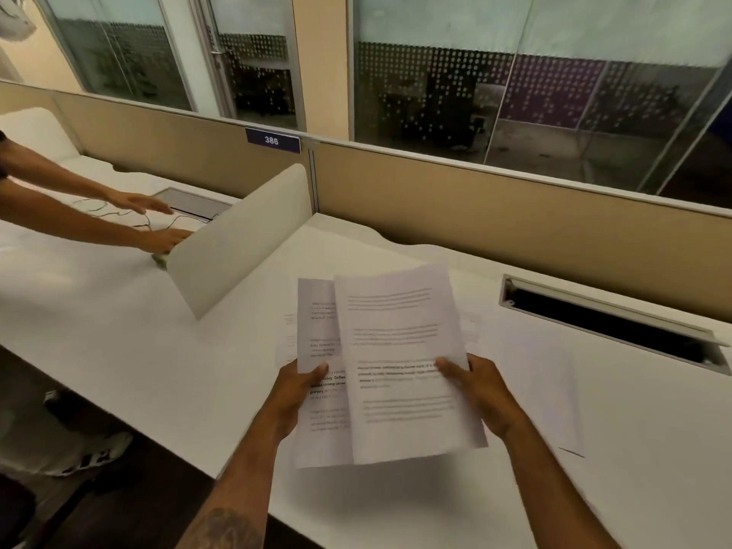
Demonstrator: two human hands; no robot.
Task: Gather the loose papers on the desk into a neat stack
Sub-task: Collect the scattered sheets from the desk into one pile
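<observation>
Both hands up over the white bench (pixel 138 350), each gripping printed paper.

Left hand (pixel 295 394): thumb on top of a printed sheet (pixel 317 390), fingers underneath, pinching its left edge around mid-height. Right hand (pixel 481 392): thumb pressed on the face of a second printed sheet (pixel 400 370), fingers behind, gripping its right edge. Can't tell if either hand has one sheet or several.

The right-hand sheet overlaps the left-hand one, covering its right part. The two are not squared: tops fan apart, and the right one sits a bit higher and is tilted clockwise. Both are lifted off the bench, with a soft shadow below them. Text is motion-blurred and not readable.

Still lying flat on the bench:
- a faint sheet (pixel 286 338) poking out to the left behind the held papers, mostly hidden
- another flat sheet (pixel 546 394) to the right of the right hand, near corner by the bench's front area, apart from the hand
- possibly one more showing just right of the held papers' upper edge, too washed out to be sure

Other stuff: open cable tray slot (pixel 610 322) in the bench at far right, white divider panel (pixel 237 239) standing on the left, tan partition (pixel 515 219) behind with a "386" tag (pixel 272 140). Past the divider, a second person's arms (pixel 99 215) reach over the neighbouring bench among thin wires (pixel 119 212).
</observation>
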